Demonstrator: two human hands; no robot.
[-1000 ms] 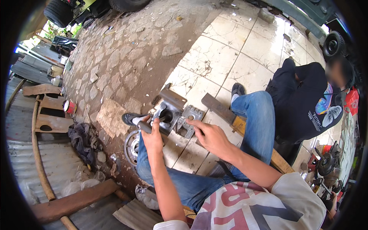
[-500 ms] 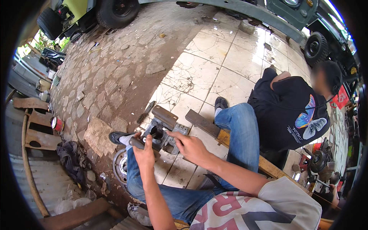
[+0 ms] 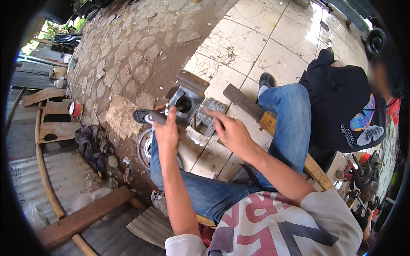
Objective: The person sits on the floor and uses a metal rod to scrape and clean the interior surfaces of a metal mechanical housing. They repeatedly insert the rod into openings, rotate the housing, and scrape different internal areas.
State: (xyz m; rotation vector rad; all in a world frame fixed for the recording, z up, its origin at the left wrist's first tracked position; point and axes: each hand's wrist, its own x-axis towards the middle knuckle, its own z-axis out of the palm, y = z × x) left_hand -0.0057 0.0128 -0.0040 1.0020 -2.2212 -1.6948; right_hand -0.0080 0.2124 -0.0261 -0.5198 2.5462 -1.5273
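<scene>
My left hand (image 3: 165,130) is wrapped round the near edge of a grey metal housing (image 3: 181,94), its thumb lying along the near side. The housing has a dark round bore in its middle and a curved brownish flange at its far end. Just right of it, a flat cast-metal plate (image 3: 208,123) with several holes shows past my fingers. My right hand (image 3: 232,132) hovers over this plate, index finger stretched toward the housing and the other fingers loosely bent. Nothing shows in its grip, and whether its fingertip touches the plate is unclear.
A steel beam (image 3: 243,101) joins a yellow bar beside my right knee. On the right crouches a person (image 3: 337,106) in a black top. A wheel rim (image 3: 144,149) lies by my left leg, near cardboard (image 3: 124,115) and dark cloth (image 3: 90,147). Broken tiles and stone paving surround these.
The view has tilted down and shifted left, so the scene sits farther right. The housing appears raised and tilted in my left hand. My right hand has drawn slightly away from it.
</scene>
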